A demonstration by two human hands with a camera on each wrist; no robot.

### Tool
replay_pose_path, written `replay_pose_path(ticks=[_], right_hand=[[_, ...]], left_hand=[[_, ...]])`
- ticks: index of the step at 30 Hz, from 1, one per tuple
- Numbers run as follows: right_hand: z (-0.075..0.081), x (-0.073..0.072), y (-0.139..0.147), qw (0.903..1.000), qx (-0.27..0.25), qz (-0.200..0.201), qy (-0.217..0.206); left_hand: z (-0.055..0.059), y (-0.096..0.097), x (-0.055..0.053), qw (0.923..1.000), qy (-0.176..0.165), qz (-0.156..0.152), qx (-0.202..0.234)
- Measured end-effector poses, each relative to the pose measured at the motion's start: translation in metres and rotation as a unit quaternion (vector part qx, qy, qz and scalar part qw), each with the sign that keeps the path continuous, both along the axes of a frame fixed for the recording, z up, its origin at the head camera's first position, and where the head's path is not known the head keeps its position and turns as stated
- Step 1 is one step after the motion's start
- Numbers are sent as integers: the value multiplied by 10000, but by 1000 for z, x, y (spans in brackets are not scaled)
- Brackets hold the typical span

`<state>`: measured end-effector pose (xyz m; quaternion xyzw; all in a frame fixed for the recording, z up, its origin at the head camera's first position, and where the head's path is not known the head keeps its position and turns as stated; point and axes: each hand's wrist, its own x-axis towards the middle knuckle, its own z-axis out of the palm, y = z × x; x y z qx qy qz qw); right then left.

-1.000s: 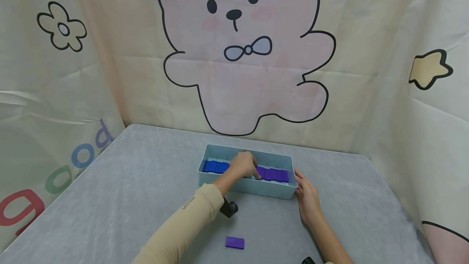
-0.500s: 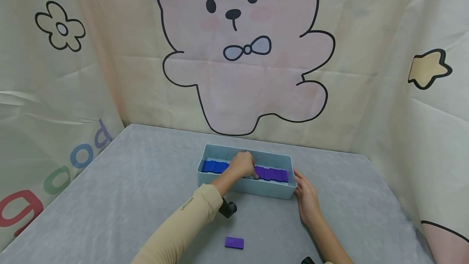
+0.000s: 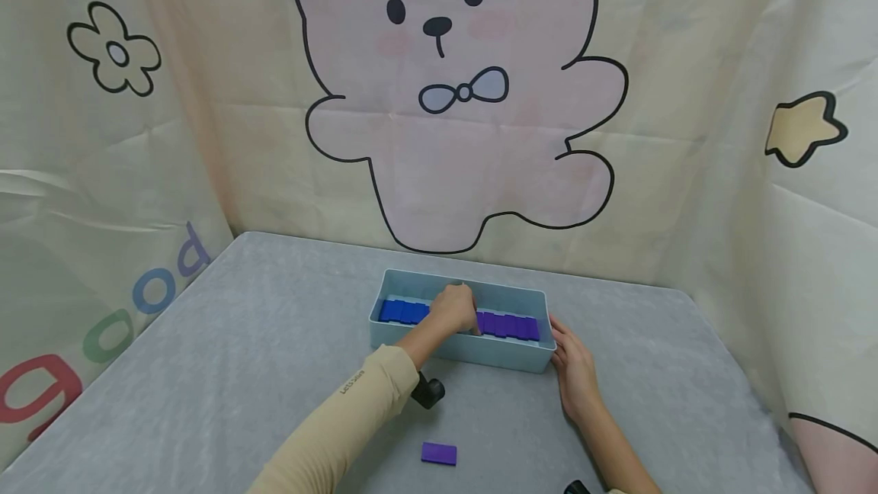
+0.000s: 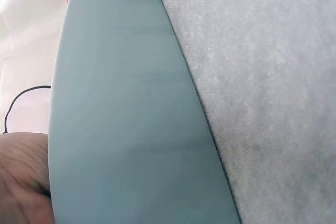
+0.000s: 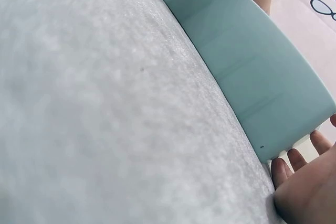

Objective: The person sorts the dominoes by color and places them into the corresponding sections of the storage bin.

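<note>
A light blue rectangular box sits on the grey table. Flat blue tiles line its left part, and a row of purple tiles its right part. My left hand reaches down over the front rim, between the two rows. Its fingertips are hidden inside, so what they hold cannot be made out. In the left wrist view the box's outer wall covers most of that hand. With extended fingers my right hand touches the box's right end, as the right wrist view also shows of the hand.
One loose purple tile lies on the table in front of the box. A black wrist camera hangs below my left wrist. Printed curtains enclose the table at the back and sides.
Inside the box my left thumb has shifted very slightly. The right hand, the box and the loose purple tile have stayed in place.
</note>
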<state>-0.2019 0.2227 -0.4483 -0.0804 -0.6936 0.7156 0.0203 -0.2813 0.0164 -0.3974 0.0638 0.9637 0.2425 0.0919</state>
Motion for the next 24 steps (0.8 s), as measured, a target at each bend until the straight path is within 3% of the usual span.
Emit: replay_pose_path(ticks=[10, 17, 24], right_hand=[[0, -1, 0, 10000, -8, -11, -23], [0, 0, 0, 10000, 6, -11, -24], [1, -1, 0, 10000, 18, 24, -16]], left_hand=[[-2, -2, 1, 9999, 34, -99, -31], [-3, -6, 1, 9995, 31, -169, 276], [-3, -13, 3, 9966, 88, -499, 657]])
